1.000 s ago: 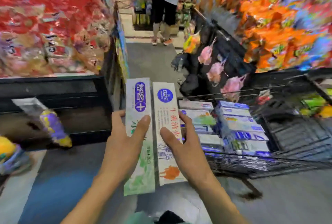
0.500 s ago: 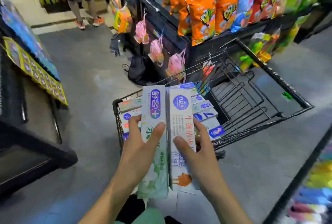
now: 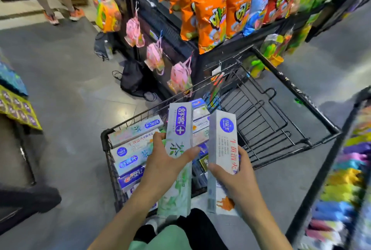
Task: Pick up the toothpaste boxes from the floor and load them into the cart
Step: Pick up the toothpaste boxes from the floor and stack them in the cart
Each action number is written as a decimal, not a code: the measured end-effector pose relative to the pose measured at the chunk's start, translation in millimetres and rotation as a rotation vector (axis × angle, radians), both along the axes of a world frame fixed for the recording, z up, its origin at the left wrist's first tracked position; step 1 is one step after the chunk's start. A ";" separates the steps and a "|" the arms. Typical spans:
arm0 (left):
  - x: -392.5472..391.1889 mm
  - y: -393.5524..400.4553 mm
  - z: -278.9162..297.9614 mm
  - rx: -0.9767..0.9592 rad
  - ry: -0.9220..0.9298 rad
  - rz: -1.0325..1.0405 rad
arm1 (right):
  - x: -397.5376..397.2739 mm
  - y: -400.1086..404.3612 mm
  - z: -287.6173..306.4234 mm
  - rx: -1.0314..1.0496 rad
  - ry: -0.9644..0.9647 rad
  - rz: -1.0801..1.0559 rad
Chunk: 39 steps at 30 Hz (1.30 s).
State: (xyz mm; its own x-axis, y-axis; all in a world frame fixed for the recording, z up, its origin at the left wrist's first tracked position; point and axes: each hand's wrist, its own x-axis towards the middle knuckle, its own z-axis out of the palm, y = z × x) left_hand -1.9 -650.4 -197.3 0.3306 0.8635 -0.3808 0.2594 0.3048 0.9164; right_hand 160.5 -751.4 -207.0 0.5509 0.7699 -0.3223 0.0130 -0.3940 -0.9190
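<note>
Now: two boxes over the cart, one per hand, not yet set down.

Your left hand [image 3: 164, 161] grips the green box [image 3: 177, 161] with fingers on its far edge and thumb across its face; your right hand [image 3: 233, 175] wraps the white box [image 3: 222, 155] from the right, thumb on the near edge. Both boxes hang above the cart [image 3: 297, 91], over its loaded near-left end, slightly apart. Each long axis runs away from you, logo ends pointing far, tilted a little right. The stacked boxes [image 3: 133, 145] lie crosswise to these. Suggest you turn each box to match the rows, lower it flat on the stack, and let go only once it rests.
</note>
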 end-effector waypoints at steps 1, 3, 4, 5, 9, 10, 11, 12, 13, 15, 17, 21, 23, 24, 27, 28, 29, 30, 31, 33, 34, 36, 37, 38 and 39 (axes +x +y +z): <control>4.7 7.3 -4.8 -0.014 0.016 0.004 | 9.9 8.1 -3.3 -0.045 -0.051 0.026; 15.0 22.7 -15.7 -0.017 0.049 0.028 | 33.9 26.9 -8.1 -0.132 -0.190 0.144; 20.4 30.4 -21.8 -0.006 0.070 0.048 | 47.6 39.3 -9.8 -0.178 -0.274 0.224; 26.0 38.5 -27.7 0.004 0.094 0.068 | 61.8 53.6 -10.8 -0.225 -0.360 0.311; 53.9 72.2 -51.5 0.052 0.184 0.117 | 125.6 119.8 -37.6 -0.358 -0.643 0.677; 59.3 81.0 -57.2 0.056 0.229 0.127 | 139.9 137.5 -46.6 -0.358 -0.693 0.748; 65.2 89.5 -62.6 0.061 0.268 0.146 | 153.6 155.9 -56.2 -0.343 -0.738 0.815; 70.5 97.2 -69.5 0.083 0.306 0.164 | 166.0 173.8 -67.4 -0.316 -0.773 0.884; 75.5 104.5 -76.4 0.115 0.345 0.176 | 176.3 191.4 -79.4 -0.296 -0.809 0.958; 83.3 115.1 -88.3 0.144 0.412 0.197 | 193.3 227.0 -102.5 -0.298 -0.890 1.119; 88.4 121.6 -101.9 0.128 0.453 0.221 | 206.9 260.9 -130.2 -0.290 -0.953 1.206; 92.1 122.0 -128.6 0.077 0.526 0.302 | 215.7 322.2 -185.0 -0.149 -1.058 1.355; 92.8 116.2 -138.0 0.054 0.573 0.320 | 216.5 346.5 -204.2 -0.093 -1.086 1.407; 92.6 111.5 -142.5 0.048 0.601 0.321 | 217.0 355.6 -211.5 -0.061 -1.107 1.413; 92.4 102.2 -151.9 0.017 0.699 0.288 | 219.1 369.4 -227.1 0.013 -1.214 1.324; 93.5 100.0 -156.9 -0.004 0.730 0.257 | 221.2 368.1 -230.6 0.042 -1.238 1.275; 93.4 99.5 -159.0 -0.009 0.754 0.223 | 221.5 365.9 -231.9 0.063 -1.255 1.226; 94.9 98.8 -162.0 0.000 0.779 0.176 | 223.2 362.0 -233.4 0.077 -1.266 1.172; 97.3 99.4 -165.9 0.026 0.798 0.125 | 225.9 358.8 -235.0 0.073 -1.266 1.121; 106.4 105.9 -165.8 0.086 0.824 0.036 | 231.7 355.5 -236.6 0.065 -1.240 1.039; 111.5 111.0 -167.1 0.130 0.848 -0.019 | 234.9 355.3 -236.2 0.055 -1.202 1.026; 126.2 127.3 -166.5 0.175 0.885 -0.172 | 243.3 354.6 -234.1 0.050 -1.110 0.994; 134.6 137.2 -168.0 0.176 0.902 -0.262 | 249.0 353.9 -231.6 0.063 -1.065 0.963; 144.2 147.5 -170.7 0.195 0.922 -0.352 | 255.9 352.4 -228.6 0.087 -1.026 0.928; 154.8 158.2 -174.5 0.244 0.927 -0.418 | 263.1 350.5 -224.8 0.111 -0.992 0.900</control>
State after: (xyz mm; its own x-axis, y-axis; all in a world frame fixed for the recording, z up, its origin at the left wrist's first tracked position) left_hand 152.9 -492.2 -371.8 0.2879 0.8353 -0.4684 0.9343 -0.1375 0.3290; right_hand 423.5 -401.0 -431.8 -0.1937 0.9811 0.0020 0.9002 0.1785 -0.3972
